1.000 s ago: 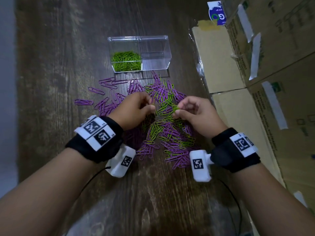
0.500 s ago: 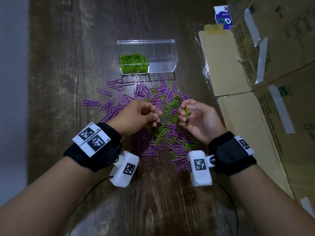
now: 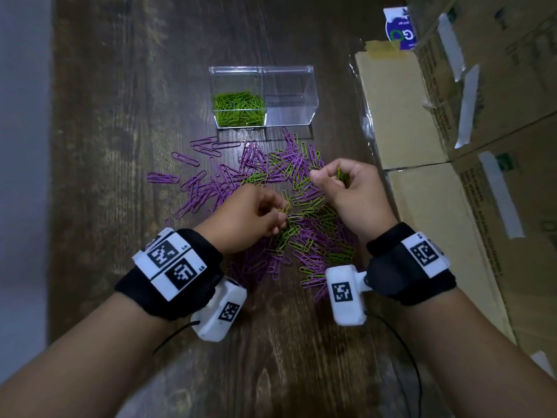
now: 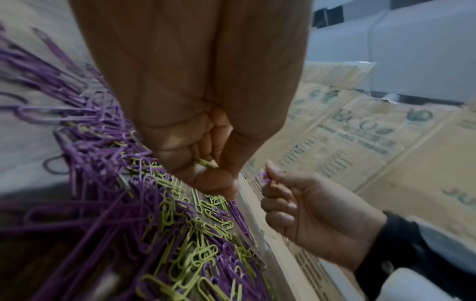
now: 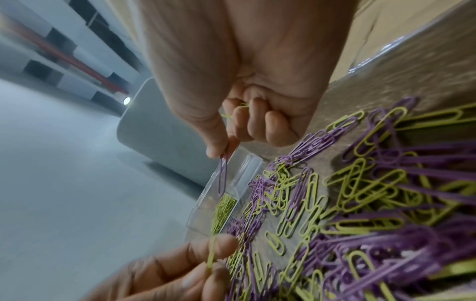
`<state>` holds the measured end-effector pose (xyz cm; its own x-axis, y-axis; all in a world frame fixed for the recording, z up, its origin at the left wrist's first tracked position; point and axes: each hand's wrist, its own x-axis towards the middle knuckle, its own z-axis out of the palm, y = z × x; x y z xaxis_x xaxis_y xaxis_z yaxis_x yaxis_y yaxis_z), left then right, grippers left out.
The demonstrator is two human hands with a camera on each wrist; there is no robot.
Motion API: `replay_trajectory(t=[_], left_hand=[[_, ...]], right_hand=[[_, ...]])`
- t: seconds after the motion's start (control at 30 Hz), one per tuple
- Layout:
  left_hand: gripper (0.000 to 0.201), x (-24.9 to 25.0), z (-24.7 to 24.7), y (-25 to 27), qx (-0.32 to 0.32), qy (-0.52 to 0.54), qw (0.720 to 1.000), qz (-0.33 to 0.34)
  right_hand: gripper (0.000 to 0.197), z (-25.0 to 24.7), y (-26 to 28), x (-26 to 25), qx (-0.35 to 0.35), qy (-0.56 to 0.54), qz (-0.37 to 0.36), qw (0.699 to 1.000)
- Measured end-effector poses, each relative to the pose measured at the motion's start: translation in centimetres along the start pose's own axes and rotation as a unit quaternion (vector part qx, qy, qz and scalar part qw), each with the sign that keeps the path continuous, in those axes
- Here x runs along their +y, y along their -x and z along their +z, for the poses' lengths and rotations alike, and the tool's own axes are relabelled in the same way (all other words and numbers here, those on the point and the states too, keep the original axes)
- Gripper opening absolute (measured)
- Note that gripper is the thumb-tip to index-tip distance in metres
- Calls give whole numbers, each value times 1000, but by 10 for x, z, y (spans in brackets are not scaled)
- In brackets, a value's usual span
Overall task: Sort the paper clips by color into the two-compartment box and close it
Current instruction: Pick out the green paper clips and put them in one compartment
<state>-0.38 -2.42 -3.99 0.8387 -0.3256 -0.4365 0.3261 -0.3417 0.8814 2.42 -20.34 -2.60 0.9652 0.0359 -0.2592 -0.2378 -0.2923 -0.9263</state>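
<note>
A clear two-compartment box point(image 3: 301, 70) stands open at the far middle of the table. Its left half holds green paper clips point(image 3: 239, 108); its right half looks empty. A mixed pile of purple and green clips point(image 3: 313, 239) lies in front of it. My left hand point(image 3: 281, 215) hovers over the pile and pinches a green clip point(image 5: 212, 254). My right hand point(image 3: 316, 176) is raised at the pile's far right. Its thumb and forefinger pinch a purple clip point(image 5: 222, 175), and its curled fingers keep green clips point(image 3: 342, 178) in the palm.
Taped cardboard boxes point(image 3: 422, 116) line the table's right side, close to my right hand. A blue and white card point(image 3: 401, 28) lies at the far right. The dark wood table point(image 3: 120, 116) ends at a pale strip on the left.
My right hand has lifted off the pile and shifted a little away and right, now with a purple clip in its pinch. My left hand has stayed low over the pile.
</note>
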Motion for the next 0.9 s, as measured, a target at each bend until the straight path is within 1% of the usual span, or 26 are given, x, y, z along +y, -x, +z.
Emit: replay_trajectory(t=[0.07, 0.13, 0.23, 0.3, 0.33, 0.37, 0.4, 0.43, 0.47, 0.5, 0.53, 0.57, 0.6, 0.63, 0.67, 0.73, 0.77, 0.83, 0.87, 0.9], left_hand=[[18, -3, 0, 1, 3, 34, 999, -5], [21, -5, -2, 1, 24, 80, 996, -11], [29, -8, -9, -2, 56, 197, 978, -47], [30, -8, -14, -7, 64, 261, 959, -86], [29, -7, -16, -10, 71, 268, 956, -97], [27, -6, -17, -13, 82, 255, 958, -99], [25, -4, -17, -16, 93, 212, 969, -89], [24, -2, -16, -20, 103, 136, 983, -70], [21, 1, -14, -23, 107, 36, 993, -44], [17, 3, -10, -26, 108, -69, 992, -12], [12, 7, -6, -29, 106, -163, 981, 19], [9, 10, -2, -31, 106, -242, 964, 41], [11, 14, 2, -33, 110, -303, 945, 52], [15, 17, 6, -35, 117, -339, 932, 56], [19, 18, 8, -38, 122, -355, 925, 55], [20, 18, 9, -43, 130, -342, 929, 54], [19, 17, 8, -44, 131, -304, 942, 52], [22, 13, 7, -44, 116, -170, 978, 38], [25, 11, 5, -43, 107, -100, 989, 31], [28, 8, 3, -41, 104, -48, 993, 24]], right_hand=[[22, -5, 0, 3, 14, -19, 22, 999], [27, -13, -2, 5, 47, -9, 34, 998], [27, -30, -9, 13, 117, 87, 40, 988], [21, -41, -14, 21, 136, 143, 56, 979], [18, -45, -15, 25, 133, 170, 63, 974], [14, -46, -15, 28, 131, 202, 66, 968], [10, -47, -13, 30, 131, 239, 60, 960], [11, -45, -10, 30, 134, 274, 42, 951], [15, -43, -7, 29, 133, 297, 18, 945], [15, -41, -3, 28, 122, 312, -4, 942], [13, -38, 0, 28, 100, 323, -18, 941], [10, -34, 3, 28, 73, 336, -19, 939], [12, -31, 6, 28, 49, 346, -14, 937], [16, -29, 7, 28, 34, 353, -2, 935], [19, -27, 8, 29, 26, 355, 7, 935], [23, -23, 7, 30, 15, 354, 18, 935], [23, -22, 6, 32, 10, 352, 25, 936], [21, -19, 2, 35, -6, 348, 40, 936], [21, -18, 0, 36, -19, 351, 43, 935], [21, -17, -1, 36, -37, 360, 44, 931]])
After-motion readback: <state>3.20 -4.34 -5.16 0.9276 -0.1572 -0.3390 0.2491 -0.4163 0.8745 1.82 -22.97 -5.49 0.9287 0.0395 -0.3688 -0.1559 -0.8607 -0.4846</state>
